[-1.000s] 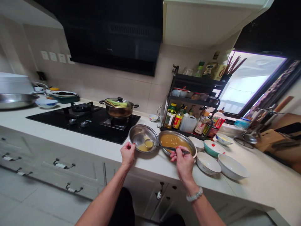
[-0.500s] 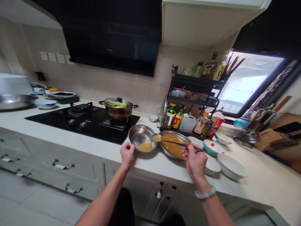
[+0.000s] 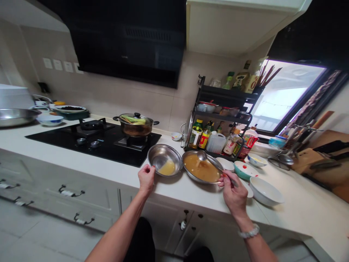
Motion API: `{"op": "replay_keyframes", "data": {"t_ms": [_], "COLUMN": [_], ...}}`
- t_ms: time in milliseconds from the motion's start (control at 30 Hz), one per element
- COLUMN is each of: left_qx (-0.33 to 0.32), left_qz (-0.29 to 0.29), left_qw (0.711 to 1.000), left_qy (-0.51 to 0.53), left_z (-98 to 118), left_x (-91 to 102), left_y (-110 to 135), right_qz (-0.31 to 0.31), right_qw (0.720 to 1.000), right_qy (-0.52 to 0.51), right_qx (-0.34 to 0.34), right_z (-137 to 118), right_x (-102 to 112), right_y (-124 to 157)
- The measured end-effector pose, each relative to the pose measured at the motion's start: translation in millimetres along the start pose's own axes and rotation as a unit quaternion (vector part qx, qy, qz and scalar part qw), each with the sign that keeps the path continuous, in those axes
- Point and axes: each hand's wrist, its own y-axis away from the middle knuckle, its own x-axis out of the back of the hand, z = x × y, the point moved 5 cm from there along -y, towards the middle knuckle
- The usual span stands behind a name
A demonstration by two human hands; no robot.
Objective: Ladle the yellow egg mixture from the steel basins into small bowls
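Observation:
My left hand pinches the near-left rim of a steel bowl, which is tilted toward me. A small pool of yellowish liquid lies in its lower part. To the right stands a second steel bowl, much fuller, with brownish liquid and pale bits in it. My right hand is closed around the handle of a ladle. The ladle's head hangs over the far side of the fuller bowl, just above the liquid.
Several bowls, among them a white bowl and a green bowl, stand right of the steel bowls. Behind is a black rack of bottles. A lidded pot sits on the gas hob. A knife block stands far right.
My right hand has moved a little right, carrying the ladle from between the two bowls to over the fuller one. My left hand stays on the tilted bowl's rim.

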Motion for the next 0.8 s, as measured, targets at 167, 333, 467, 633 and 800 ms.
{"op": "replay_keyframes", "data": {"t_ms": [167,333,467,633,800], "left_qx": [0.001,-0.001,-0.002,-0.009,-0.022], "left_qz": [-0.005,-0.004,-0.007,-0.009,-0.013], "left_qw": [1.0,1.0,1.0,1.0,1.0], "left_qy": [0.004,0.019,0.012,0.011,0.012], "left_z": [-1.3,-5.0,-4.5,-2.7,-1.2], "left_x": [-0.3,-0.4,-0.7,-1.0,-1.2], "left_y": [-0.3,-1.1,-1.1,-0.1,0.8], "right_qz": [-0.003,0.011,-0.054,-0.109,-0.09], "right_qw": [0.999,0.992,0.985,0.985,0.972], "right_qy": [-0.005,-0.12,-0.154,-0.125,-0.16], "right_qx": [0.053,-0.036,-0.054,-0.041,-0.147], "right_z": [-14.9,-27.2,-33.2,-35.7,-28.0], "right_x": [-4.8,-31.8,-64.0,-87.4,-94.0], "right_y": [1.3,10.1,23.9,33.4,33.7]}}
